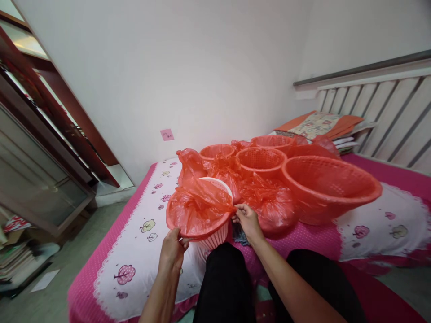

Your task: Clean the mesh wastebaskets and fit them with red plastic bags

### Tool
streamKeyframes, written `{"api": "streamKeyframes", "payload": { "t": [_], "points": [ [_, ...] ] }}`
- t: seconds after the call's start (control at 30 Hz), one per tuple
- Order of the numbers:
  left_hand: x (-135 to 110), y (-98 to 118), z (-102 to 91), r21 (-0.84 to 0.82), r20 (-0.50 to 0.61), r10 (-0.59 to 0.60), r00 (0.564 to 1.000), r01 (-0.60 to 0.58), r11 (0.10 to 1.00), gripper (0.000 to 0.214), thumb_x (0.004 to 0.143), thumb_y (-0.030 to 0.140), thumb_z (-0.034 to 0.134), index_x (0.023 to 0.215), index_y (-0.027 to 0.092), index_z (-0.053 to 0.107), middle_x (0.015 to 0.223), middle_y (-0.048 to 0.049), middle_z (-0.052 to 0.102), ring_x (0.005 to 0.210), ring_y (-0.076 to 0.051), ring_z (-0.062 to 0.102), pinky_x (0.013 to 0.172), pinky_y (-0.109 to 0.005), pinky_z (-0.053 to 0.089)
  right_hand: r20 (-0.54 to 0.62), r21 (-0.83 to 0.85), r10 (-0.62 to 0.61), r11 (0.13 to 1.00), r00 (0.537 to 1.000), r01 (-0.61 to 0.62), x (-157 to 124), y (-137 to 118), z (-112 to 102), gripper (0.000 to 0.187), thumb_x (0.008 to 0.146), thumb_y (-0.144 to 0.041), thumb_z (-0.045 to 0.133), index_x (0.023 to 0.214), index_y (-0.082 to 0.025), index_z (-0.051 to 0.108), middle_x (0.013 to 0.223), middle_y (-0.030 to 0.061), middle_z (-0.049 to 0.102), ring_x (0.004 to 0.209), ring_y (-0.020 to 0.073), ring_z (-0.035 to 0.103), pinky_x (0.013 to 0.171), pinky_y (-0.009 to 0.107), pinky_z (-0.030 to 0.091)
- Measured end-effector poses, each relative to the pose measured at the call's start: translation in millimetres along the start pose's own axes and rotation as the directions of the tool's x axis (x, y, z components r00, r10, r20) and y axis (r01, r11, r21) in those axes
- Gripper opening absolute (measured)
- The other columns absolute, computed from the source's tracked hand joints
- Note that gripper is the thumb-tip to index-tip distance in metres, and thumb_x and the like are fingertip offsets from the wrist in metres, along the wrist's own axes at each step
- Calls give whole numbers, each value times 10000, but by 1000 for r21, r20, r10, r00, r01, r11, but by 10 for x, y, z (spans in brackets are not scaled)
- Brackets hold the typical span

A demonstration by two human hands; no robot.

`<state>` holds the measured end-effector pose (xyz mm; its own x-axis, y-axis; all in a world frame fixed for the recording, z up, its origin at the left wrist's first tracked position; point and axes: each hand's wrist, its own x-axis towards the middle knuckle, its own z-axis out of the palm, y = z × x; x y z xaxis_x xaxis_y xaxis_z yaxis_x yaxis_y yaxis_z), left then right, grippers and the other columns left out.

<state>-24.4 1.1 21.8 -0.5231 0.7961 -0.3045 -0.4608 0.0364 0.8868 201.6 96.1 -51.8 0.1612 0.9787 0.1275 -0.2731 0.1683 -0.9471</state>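
A white slatted plastic basket [215, 237] stands at the bed's near edge, by my knees. A thin red plastic bag [198, 208] lines it and folds over most of its rim; at the back right the white rim [220, 183] shows bare. My left hand [174, 246] is closed on the front left rim, over the bag's folded edge. On the basket's right side, my right hand [248, 220] pinches a gathered bit of the bag between thumb and fingers. Crumpled red bag film [266, 197] lies just beyond that hand.
Several more baskets covered in red bags, such as the large one [332, 184], crowd the bed [134, 255] behind and to the right. Folded cloths [319, 124] lie near the radiator [380, 116]. A pink note [167, 134] is on the wall.
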Motion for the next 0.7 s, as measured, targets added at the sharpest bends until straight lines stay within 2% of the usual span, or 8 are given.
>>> {"api": "streamKeyframes", "payload": {
  "t": [0.17,0.27,0.33,0.43,0.5,0.57,0.63,0.7],
  "points": [
    [81,27,-8,12,29,19,999,-20,1000,190,650,235,675,728,209,504,544,56,558,390,-91,527,402,-172,275,-6,10,18,1000,1000,-18,6,61,0,355,726,-519,667,888,-204,639,647,-4,645,527,154,627,468,244,482],
    [67,40,0,5,28,17,999,-17,1000,209,686,250,721,734,201,524,549,57,569,408,-90,544,423,-176,338,-18,-47,-15,999,1000,14,1,48,-23,321,709,-438,662,922,-198,656,716,25,690,541,160,626,462,251,476],
    [7,33,8,-5,30,7,1000,-7,1000,230,736,284,758,758,195,546,584,41,609,446,-102,593,467,-189,421,-32,-93,-61,994,998,58,-16,0,-50,372,684,-351,687,1021,-193,686,894,71,750,651,179,672,556,288,540],
    [-174,-56,32,-23,44,-3,999,4,1000,302,774,340,816,760,193,553,634,12,653,574,-150,705,545,-214,510,-11,-222,-192,957,981,185,-58,-102,-89,460,720,-256,680,1178,-207,696,1115,107,758,882,227,721,804,381,597],
    [-333,-181,56,-53,32,23,999,-22,998,380,726,375,890,759,192,559,642,13,661,613,-154,721,550,-208,513,64,-383,-333,863,941,331,-84,-158,-107,465,788,-212,622,1250,-220,677,1157,110,754,1017,262,719,938,454,577],
    [-488,-334,90,-65,58,56,997,-52,996,463,655,444,954,763,188,583,650,12,676,579,-138,698,506,-196,475,152,-542,-446,708,882,452,-102,-194,-115,468,830,-169,572,1286,-225,659,1165,115,750,1095,294,699,1008,518,547],
    [-608,-470,145,-45,153,36,988,-30,999,527,602,524,977,769,179,615,692,-18,717,560,-140,691,474,-200,444,205,-632,-504,586,839,506,-115,-215,-116,481,846,-141,560,1313,-220,644,1181,127,741,1125,319,681,1024,554,534],
    [-670,-544,227,-16,252,-41,967,47,999,542,592,536,983,808,166,652,773,-72,768,614,-173,731,499,-214,472,240,-663,-554,505,797,552,-138,-237,-109,508,872,-128,553,1371,-212,605,1244,143,718,1171,331,661,1026,554,533]
  ]
}}
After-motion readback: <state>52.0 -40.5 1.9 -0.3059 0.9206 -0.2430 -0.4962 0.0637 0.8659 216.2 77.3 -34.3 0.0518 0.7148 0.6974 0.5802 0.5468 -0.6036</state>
